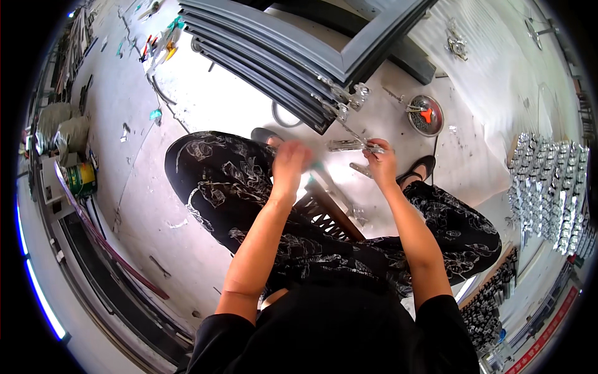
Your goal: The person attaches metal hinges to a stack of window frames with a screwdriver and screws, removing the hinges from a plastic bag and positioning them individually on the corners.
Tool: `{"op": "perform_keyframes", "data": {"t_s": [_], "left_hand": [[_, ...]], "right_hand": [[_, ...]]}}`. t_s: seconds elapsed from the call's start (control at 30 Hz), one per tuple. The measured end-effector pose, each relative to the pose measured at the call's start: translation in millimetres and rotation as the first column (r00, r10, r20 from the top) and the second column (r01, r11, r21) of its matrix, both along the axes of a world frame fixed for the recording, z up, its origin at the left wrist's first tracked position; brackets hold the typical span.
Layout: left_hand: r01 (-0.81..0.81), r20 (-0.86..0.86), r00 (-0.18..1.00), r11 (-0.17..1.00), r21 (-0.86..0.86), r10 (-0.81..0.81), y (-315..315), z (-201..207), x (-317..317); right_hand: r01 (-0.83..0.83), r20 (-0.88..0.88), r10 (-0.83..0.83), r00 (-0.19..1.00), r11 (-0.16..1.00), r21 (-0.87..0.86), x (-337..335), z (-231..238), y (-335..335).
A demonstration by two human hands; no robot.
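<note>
My right hand [381, 163] pinches a shiny silver metal hardware piece [347, 145], narrow with a flat bar, between thumb and fingers. My left hand [291, 163] hovers over my left knee, smeared by motion; its fingers cannot be made out, nor whether it holds anything. Just beyond both hands lies a stack of dark grey metal frames [268, 53]. Silver metal fittings [349, 98] sit at the stack's near corner. A small flat metal strip [360, 170] shows below my right hand.
A metal bowl [440, 128] of small parts with an orange piece stands right of the frames. Silver fittings [548, 193] are piled at the far right. Between my legs is a brown slatted stool [336, 218]. Tools [163, 48] lie at the upper left, a green can [81, 181] at the left.
</note>
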State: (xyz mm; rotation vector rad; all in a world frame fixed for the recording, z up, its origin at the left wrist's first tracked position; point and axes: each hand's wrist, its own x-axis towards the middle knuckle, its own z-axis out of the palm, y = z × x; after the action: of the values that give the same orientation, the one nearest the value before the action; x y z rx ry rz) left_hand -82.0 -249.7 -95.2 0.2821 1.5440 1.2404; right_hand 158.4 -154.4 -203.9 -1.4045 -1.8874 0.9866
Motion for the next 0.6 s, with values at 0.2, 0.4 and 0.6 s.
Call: {"op": "perform_keyframes", "data": {"t_s": [0.2,0.4,0.6], "left_hand": [[0.043,-0.062,0.997,0.999,-0.031,-0.045,-4.1,-6.2,-4.1],[0.082,-0.056,0.995,0.995,-0.059,-0.086,-1.4,-14.2,1.7],[0.171,-0.199,0.962,0.981,-0.088,-0.185,12.9,-7.6,14.7]], "right_hand": [[-0.079,0.13,0.064,0.989,0.991,0.11,-24.8,29.5,-2.5],[-0.12,0.082,0.106,0.991,0.973,0.197,-40.8,-0.4,12.5],[-0.084,0.028,0.08,0.996,0.977,0.197,-80.3,-7.9,23.9]]}}
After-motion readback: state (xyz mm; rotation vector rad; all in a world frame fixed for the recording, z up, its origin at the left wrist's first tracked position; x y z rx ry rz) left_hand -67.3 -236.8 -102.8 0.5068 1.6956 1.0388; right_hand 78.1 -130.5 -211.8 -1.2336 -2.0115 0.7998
